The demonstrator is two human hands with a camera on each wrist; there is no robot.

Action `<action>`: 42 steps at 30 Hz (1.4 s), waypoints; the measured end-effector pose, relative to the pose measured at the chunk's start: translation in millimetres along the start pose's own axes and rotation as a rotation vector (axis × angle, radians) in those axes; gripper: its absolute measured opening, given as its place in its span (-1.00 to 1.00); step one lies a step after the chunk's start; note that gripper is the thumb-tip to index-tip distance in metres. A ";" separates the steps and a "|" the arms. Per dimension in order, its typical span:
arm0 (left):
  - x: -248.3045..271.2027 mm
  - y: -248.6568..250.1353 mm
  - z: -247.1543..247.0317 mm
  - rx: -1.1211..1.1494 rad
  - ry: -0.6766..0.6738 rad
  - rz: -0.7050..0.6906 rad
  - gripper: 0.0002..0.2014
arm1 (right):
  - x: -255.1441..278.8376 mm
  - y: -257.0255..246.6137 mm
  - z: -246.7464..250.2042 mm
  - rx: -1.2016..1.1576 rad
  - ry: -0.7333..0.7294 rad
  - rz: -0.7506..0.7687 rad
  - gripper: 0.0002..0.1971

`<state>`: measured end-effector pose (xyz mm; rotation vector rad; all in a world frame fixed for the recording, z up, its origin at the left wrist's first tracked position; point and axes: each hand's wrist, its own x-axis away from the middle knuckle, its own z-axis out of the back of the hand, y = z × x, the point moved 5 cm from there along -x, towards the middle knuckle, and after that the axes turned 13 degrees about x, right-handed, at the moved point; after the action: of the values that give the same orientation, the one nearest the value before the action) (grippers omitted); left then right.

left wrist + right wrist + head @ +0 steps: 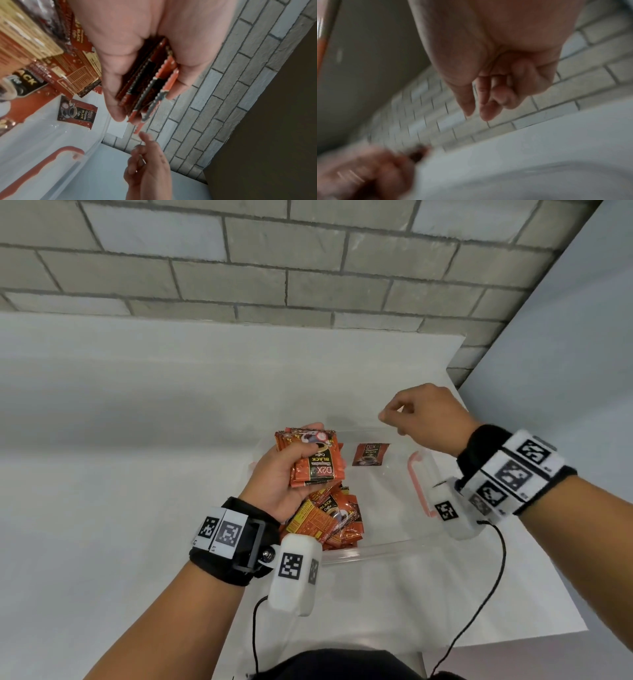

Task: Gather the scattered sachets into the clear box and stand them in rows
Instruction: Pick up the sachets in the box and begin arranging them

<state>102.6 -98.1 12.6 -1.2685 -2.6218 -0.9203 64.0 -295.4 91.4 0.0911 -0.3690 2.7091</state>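
We are holding a stack of sachets in our left hand, its grip clamped on them above the clear box. Our right hand is hovering over the box's far rim, fingers curled, holding nothing. More sachets are lying piled inside the box, one single sachet lying apart.
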 end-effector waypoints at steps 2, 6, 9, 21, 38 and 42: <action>-0.1 -2.1 -3.9 -0.009 -0.020 0.011 -0.52 | 23.8 -11.0 5.8 -0.294 0.003 0.047 -0.80; -0.1 -12.4 -18.1 -0.060 -0.121 0.036 -0.57 | 61.9 -30.8 -19.4 -0.512 -0.142 0.112 -0.61; -0.4 -18.4 -24.2 -0.094 -0.156 0.044 -0.54 | 67.4 -28.1 -29.7 -0.638 -0.140 0.092 -0.44; 3.4 -22.4 -24.3 -0.311 -0.115 -0.011 -0.77 | 62.7 -12.4 -27.8 -0.734 0.028 0.054 -0.77; -1.3 -12.8 -22.4 -0.118 -0.089 -0.221 -0.61 | 36.9 3.3 -9.0 -0.616 -0.081 0.080 -0.90; -5.0 5.7 -7.8 -0.045 0.005 -0.270 -0.84 | 7.9 16.9 4.3 -0.118 -0.033 0.081 -0.92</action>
<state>108.8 -103.2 20.1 -0.9313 -2.8310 -1.0221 50.0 -308.5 92.4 0.0894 -0.5526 2.7608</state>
